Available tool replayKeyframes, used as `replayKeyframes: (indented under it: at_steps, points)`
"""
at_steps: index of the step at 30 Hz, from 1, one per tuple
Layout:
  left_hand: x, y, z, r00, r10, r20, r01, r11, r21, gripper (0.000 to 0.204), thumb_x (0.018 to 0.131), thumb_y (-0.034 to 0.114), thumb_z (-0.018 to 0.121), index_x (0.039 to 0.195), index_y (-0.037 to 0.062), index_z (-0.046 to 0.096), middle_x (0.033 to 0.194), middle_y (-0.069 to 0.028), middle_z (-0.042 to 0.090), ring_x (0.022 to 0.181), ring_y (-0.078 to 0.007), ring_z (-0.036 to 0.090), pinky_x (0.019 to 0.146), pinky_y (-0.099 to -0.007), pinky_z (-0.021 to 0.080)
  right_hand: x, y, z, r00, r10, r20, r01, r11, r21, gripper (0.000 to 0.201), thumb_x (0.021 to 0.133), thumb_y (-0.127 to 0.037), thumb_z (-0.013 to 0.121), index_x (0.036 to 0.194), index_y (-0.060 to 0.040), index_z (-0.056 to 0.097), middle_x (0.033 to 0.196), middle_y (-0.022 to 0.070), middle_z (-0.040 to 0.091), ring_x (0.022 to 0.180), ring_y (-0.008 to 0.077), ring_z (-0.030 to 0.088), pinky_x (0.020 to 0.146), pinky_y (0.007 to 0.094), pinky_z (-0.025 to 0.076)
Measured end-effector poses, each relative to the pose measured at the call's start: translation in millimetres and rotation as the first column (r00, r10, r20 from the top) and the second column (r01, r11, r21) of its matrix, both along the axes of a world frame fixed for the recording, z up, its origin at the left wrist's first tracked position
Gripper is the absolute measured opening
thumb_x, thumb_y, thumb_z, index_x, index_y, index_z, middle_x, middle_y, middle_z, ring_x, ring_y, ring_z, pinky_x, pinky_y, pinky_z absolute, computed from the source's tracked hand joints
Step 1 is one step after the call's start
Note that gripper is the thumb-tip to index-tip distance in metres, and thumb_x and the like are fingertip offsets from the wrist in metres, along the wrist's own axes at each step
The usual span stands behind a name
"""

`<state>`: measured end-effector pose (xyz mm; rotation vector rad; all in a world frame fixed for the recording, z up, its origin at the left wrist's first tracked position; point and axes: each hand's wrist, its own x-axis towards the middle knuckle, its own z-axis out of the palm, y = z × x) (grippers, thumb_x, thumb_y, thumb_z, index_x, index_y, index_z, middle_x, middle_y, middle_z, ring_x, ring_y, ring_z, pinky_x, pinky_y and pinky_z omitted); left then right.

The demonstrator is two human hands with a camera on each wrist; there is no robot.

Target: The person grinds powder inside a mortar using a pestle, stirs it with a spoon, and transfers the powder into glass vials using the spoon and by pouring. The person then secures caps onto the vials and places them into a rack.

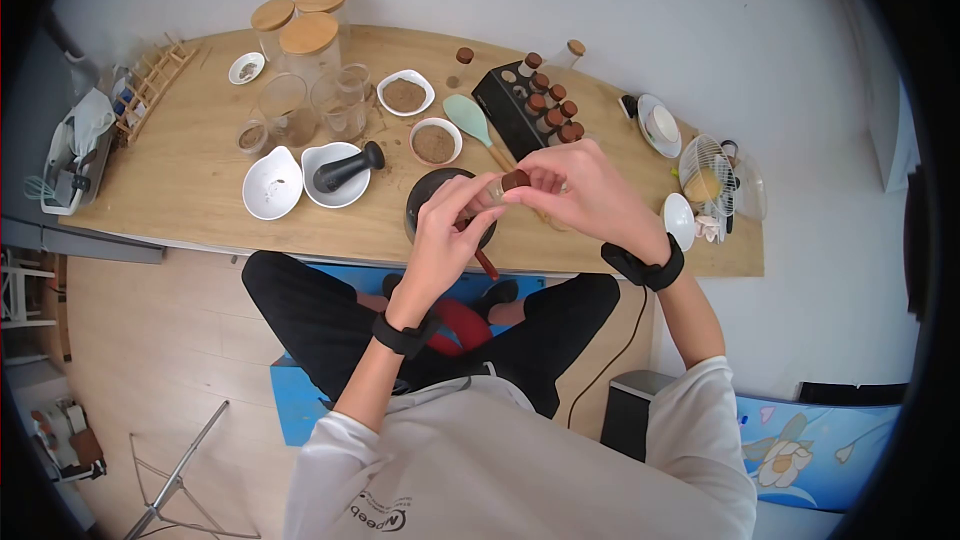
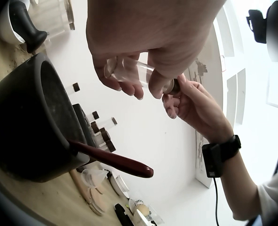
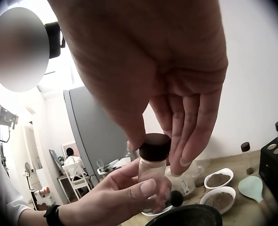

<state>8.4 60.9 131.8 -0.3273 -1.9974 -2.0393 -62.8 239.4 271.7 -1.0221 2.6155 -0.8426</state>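
Observation:
A small clear glass jar (image 3: 153, 170) with a dark brown cap (image 3: 155, 147) is held upright in the right wrist view. The left hand (image 1: 443, 237) grips its glass body, fingers and thumb round it. At the cap, the right hand (image 1: 590, 190) pinches with thumb and fingertips. In the left wrist view the jar (image 2: 129, 69) looks clear, with no contents that I can make out. Below the hands stands a dark pot (image 2: 23, 122) with a red-brown handle (image 2: 115, 159).
Left of the pot are a white bowl (image 1: 272, 198) and a bowl with a black pestle (image 1: 345, 172). Behind it stand two bowls of brown powder (image 1: 405, 95), (image 1: 434, 143). A green spatula (image 1: 466, 118) lies by a black rack (image 1: 505, 105) of capped jars.

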Motion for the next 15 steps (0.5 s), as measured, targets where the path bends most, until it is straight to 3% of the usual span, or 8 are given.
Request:
replayKeyframes:
  at_steps: [2,4,8,9,11,13,15]
  points:
    - [1.4,-0.4,1.3,1.0,0.006,-0.003,-0.006,1.0,-0.001,0.04,0.093,-0.003,0.078,0.131,-0.0048,0.068,0.098,-0.0047,0.063,0.083,-0.0118,0.061,0.075,-0.0266,0.054,-1.0,-0.8,1.1,0.999,-0.031,0.037,0.03,0.999,0.024,0.038,0.094,-0.03,0.082,0.085,0.0045,0.07,0.061,0.0142,0.061,0.054,0.0252,0.059,0.054,0.0371,0.043]
    - [3.6,-1.2,2.2,1.0,0.001,0.022,-0.001,1.0,-0.011,0.04,0.093,-0.003,0.078,0.131,-0.0045,0.068,0.1,-0.0054,0.064,0.086,-0.0125,0.064,0.077,-0.0269,0.054,-2.4,-1.9,5.0,0.999,0.003,0.05,-0.009,0.992,0.125,0.037,0.096,-0.028,0.082,0.086,0.0056,0.07,0.06,0.0099,0.061,0.056,0.0204,0.062,0.058,0.0313,0.05]
    - [8.4,-9.3,1.5,0.996,0.013,0.085,-0.01,0.999,-0.031,0.039,0.094,-0.004,0.075,0.133,-0.0032,0.068,0.104,-0.0062,0.065,0.091,-0.0141,0.068,0.082,-0.0285,0.055,0.9,-10.1,-0.6,1.0,0.017,0.003,-0.018,0.984,0.175,0.04,0.099,-0.03,0.079,0.083,0.005,0.068,0.06,0.0101,0.059,0.055,0.0235,0.06,0.057,0.0344,0.049]
    - [9.2,-10.4,0.7,0.997,0.022,0.07,-0.022,1.0,-0.008,0.04,0.094,-0.004,0.076,0.133,-0.0029,0.068,0.105,-0.0063,0.066,0.09,-0.0142,0.067,0.083,-0.0281,0.054,1.6,-11.0,-7.2,1.0,0.027,0.013,-0.029,0.99,0.139,0.037,0.1,-0.03,0.077,0.087,0.0042,0.069,0.064,0.0108,0.061,0.058,0.0248,0.06,0.059,0.0357,0.049]
    - [7.8,-11.9,-0.8,0.998,0.061,0.034,-0.061,0.998,0.01,0.043,0.089,-0.009,0.077,0.13,-0.0035,0.069,0.093,-0.0082,0.062,0.078,-0.0158,0.063,0.072,-0.03,0.053,5.2,-13.4,-17.0,0.999,0.034,0.027,-0.036,0.995,0.095,0.035,0.101,-0.03,0.075,0.091,0.0033,0.071,0.067,0.0115,0.062,0.061,0.0261,0.061,0.06,0.0369,0.049]
    - [6.4,-16.1,-2.4,0.998,0.066,0.019,-0.065,0.997,-0.032,0.042,0.089,-0.008,0.077,0.13,-0.0034,0.069,0.093,-0.0081,0.063,0.078,-0.016,0.063,0.073,-0.0302,0.053,8.0,-18.4,-24.4,0.998,0.054,0.014,-0.052,0.991,-0.12,0.029,0.098,-0.025,0.075,0.098,0.0043,0.071,0.077,0.0185,0.069,0.07,0.036,0.068,0.064,0.0437,0.051]
    - [7.0,-19.5,-2.7,0.997,0.076,0.006,-0.076,0.995,-0.071,0.042,0.089,-0.008,0.077,0.13,-0.0034,0.07,0.093,-0.008,0.063,0.079,-0.0161,0.063,0.073,-0.0303,0.053,6.1,-19.4,-30.8,0.996,0.078,-0.045,-0.085,0.98,-0.182,0.025,0.096,-0.019,0.076,0.103,0.0042,0.071,0.085,0.0184,0.071,0.074,0.0354,0.069,0.066,0.0432,0.053]
